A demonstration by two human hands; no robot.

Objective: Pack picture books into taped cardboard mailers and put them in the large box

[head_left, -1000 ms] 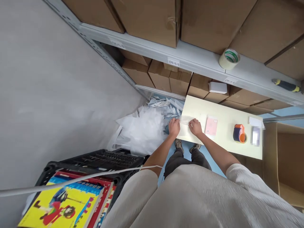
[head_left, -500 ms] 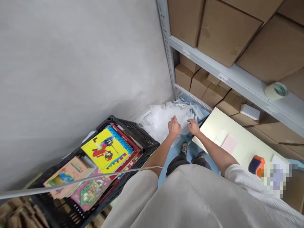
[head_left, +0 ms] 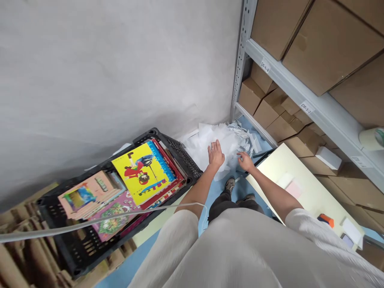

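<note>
Lower left of the frame, a black crate [head_left: 187,160] holds picture books [head_left: 142,174]; cardboard boxes [head_left: 330,52] pack the shelf [head_left: 283,82] upper right. White sheets [head_left: 229,148] are heaped mid-frame. Left grip [head_left: 216,156]'s spread wide over them, right grip [head_left: 246,162]'s loosely curled, both empty afaict.

Heap of thin white sheets [head_left: 203,138], loose and unbound, partly translucent in look, overlapping at uneven angles with pointed corners showing; whether paper or film cannot be told. Narrow white strips [head_left: 244,138], cut or torn, lie jumbled along the heap's shelf-side edge, some with a bluish cast. Location: low in the corner where the grey wall [head_left: 168,72] meets the metal shelving [head_left: 239,76], between the black crate [head_left: 180,150] and the cream tabletop [head_left: 270,172].
</note>
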